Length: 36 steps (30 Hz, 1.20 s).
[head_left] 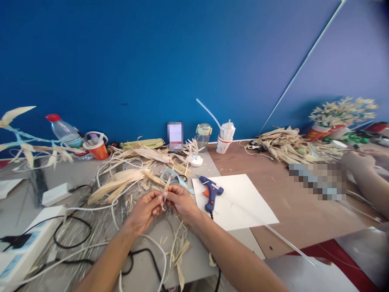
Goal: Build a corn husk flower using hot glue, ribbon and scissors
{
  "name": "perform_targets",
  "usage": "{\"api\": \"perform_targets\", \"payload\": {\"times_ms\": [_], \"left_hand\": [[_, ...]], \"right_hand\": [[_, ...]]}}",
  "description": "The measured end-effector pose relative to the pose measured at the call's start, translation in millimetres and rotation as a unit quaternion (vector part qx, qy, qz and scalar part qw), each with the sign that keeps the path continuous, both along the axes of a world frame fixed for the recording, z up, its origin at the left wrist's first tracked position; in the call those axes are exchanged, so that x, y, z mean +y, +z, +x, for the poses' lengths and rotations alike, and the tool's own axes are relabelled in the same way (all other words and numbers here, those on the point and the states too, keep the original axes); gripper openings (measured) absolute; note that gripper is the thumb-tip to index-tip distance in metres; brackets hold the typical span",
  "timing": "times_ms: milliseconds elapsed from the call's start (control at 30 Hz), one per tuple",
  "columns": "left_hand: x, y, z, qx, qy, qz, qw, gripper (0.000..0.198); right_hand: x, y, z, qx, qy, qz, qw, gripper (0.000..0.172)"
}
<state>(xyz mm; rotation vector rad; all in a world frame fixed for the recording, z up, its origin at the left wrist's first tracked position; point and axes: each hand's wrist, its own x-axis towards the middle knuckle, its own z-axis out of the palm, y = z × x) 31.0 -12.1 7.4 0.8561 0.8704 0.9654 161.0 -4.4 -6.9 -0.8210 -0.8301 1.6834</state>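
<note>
My left hand [148,209] and my right hand [180,199] meet over the table, fingertips pinched together. Between them they hold a small pale strip of corn husk [167,183], its pointed end sticking up. A thin loose end dangles below the fingers. Just right of my right hand, a blue glue gun [210,194] with an orange trigger lies on a white sheet of paper [243,202]. Behind my hands lie dry corn husks [121,182] and a light blue ribbon [179,178].
A white power strip [33,243] and tangled cables lie at left. Along the wall stand a plastic bottle [65,132], a red cup [97,149], a phone [175,136], a glass jar [203,138] and a white cup [224,144]. Another person's hands [360,164] are at far right.
</note>
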Motion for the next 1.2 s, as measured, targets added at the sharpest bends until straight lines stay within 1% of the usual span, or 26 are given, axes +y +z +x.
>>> {"api": "perform_targets", "payload": {"times_ms": [200, 333, 433, 500, 633, 700, 833, 900, 967, 1100, 1200], "left_hand": [[-1, 3.0, 2, -0.003, 0.002, -0.008, 1.000, 0.027], [-1, 2.3, 2, -0.003, 0.004, -0.012, 1.000, 0.028], [0, 1.2, 0, 0.005, 0.010, -0.010, 1.000, 0.029], [1, 0.6, -3, 0.027, 0.018, -0.001, 0.999, 0.028], [3, -0.1, -8, 0.098, 0.025, 0.034, 0.994, 0.025], [3, 0.0, -8, 0.141, 0.022, 0.055, 0.988, 0.024], [2, 0.6, -6, 0.219, 0.020, 0.086, 0.972, 0.024], [2, 0.4, -5, 0.238, 0.021, 0.099, 0.966, 0.023], [2, -0.7, -6, 0.246, 0.018, 0.112, 0.963, 0.022], [5, -4.1, -9, 0.262, -0.008, 0.134, 0.956, 0.022], [6, -5.4, -9, 0.274, -0.011, 0.154, 0.949, 0.021]], "right_hand": [[3, -6.6, -1, 0.044, 0.010, -0.020, 0.999, 0.022], [3, -4.3, 0, 0.027, -0.006, -0.015, 0.999, 0.023], [2, 0.0, 1, 0.012, 0.006, -0.004, 1.000, 0.020], [0, 3.7, 2, 0.003, 0.016, 0.002, 1.000, 0.020], [-1, 10.6, 7, 0.018, 0.003, -0.014, 1.000, 0.024], [0, 11.8, 9, 0.012, -0.010, -0.014, 1.000, 0.020], [3, 9.5, 10, -0.031, -0.041, 0.000, 0.999, 0.014], [4, 8.6, 10, -0.037, -0.041, -0.003, 0.999, 0.014], [4, 8.5, 11, -0.027, -0.031, -0.023, 0.999, 0.013], [3, 9.2, 11, 0.007, -0.008, -0.068, 0.998, 0.012], [2, 9.8, 12, 0.038, 0.004, -0.091, 0.995, 0.013]]}}
